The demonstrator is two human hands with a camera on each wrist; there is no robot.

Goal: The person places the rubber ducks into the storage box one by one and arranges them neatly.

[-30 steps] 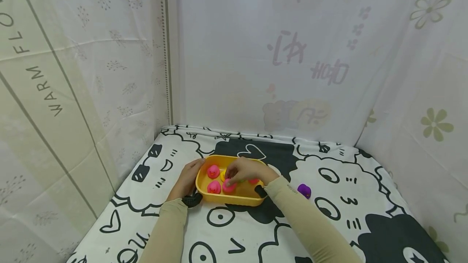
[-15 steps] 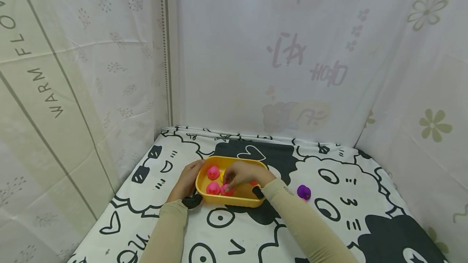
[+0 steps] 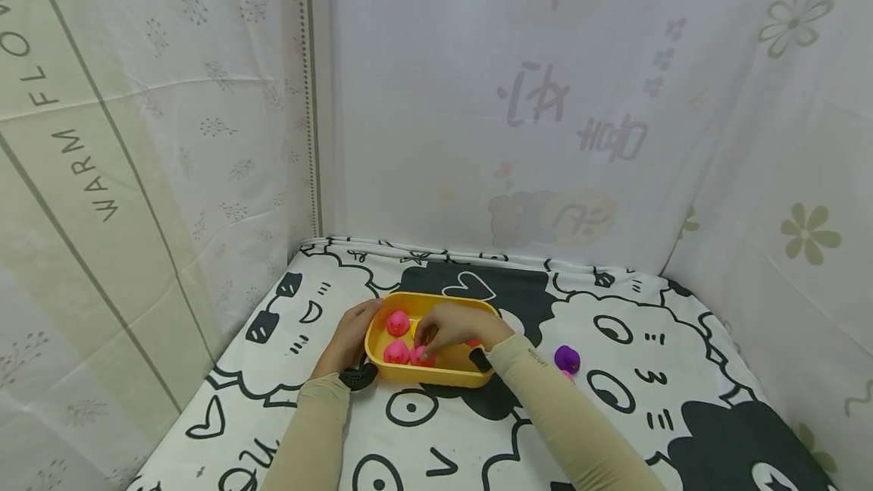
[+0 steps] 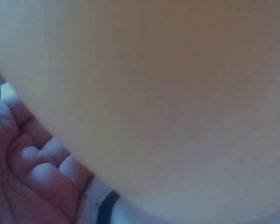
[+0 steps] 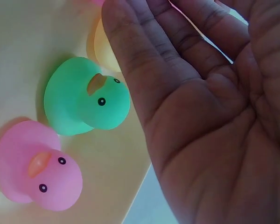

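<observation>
Fingers [image 3: 424, 337] touch smooth rounded duck [image 3: 421, 357] in tub [image 3: 436, 379].

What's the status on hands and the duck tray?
Left hand rests on yellow tray side. Right hand over tray, fingers at a pink duck. Purple duck outside.

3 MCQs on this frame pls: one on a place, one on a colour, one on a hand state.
1. Where is the purple duck?
A. in the yellow tray
B. on the cloth, right of the tray
C. in the left hand

2. What colour is the duck beside the pink duck in the right wrist view?
A. green
B. blue
C. black

3. What does the left hand do?
A. lifts a duck
B. rests against the tray's left side
C. hangs off the table

Answers: 1 B, it sits on the patterned cloth outside the yellow tray. 2 A, the green duck lies next to it. 3 B, its fingers meet the tray wall.
</observation>
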